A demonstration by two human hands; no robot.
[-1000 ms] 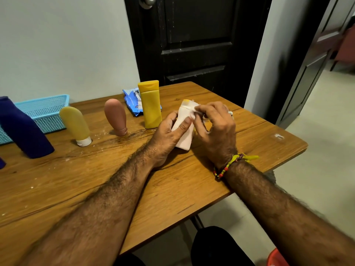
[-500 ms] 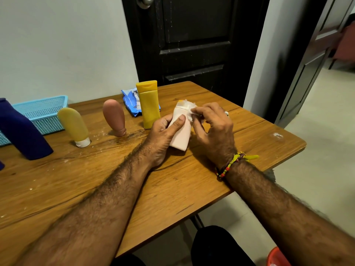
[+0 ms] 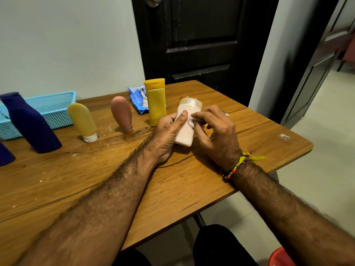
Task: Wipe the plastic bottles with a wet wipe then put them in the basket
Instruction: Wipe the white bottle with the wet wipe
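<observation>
My left hand point(image 3: 169, 129) grips a pale pink bottle point(image 3: 185, 133) with a yellowish cap, tilted just above the wooden table point(image 3: 172, 189). My right hand point(image 3: 217, 135) presses a white wet wipe point(image 3: 193, 120) against the bottle's side. Still standing on the table are a tall yellow bottle point(image 3: 156, 101), a brown-pink tube point(image 3: 122, 114), a pale yellow tube point(image 3: 83, 121) and a dark blue bottle point(image 3: 31, 123). A light blue mesh basket point(image 3: 53, 108) sits at the back left.
A blue wet-wipe pack point(image 3: 138, 99) lies behind the tall yellow bottle. Part of another dark blue object point(image 3: 5, 156) shows at the left edge. A black door point(image 3: 201, 41) stands behind the table. The table's right edge drops to a tiled floor; a red item point(image 3: 280, 258) sits below.
My right hand with the wipe has slid from the bottle's cap down onto its side. My left hand keeps hold, and the bottle has shifted slightly.
</observation>
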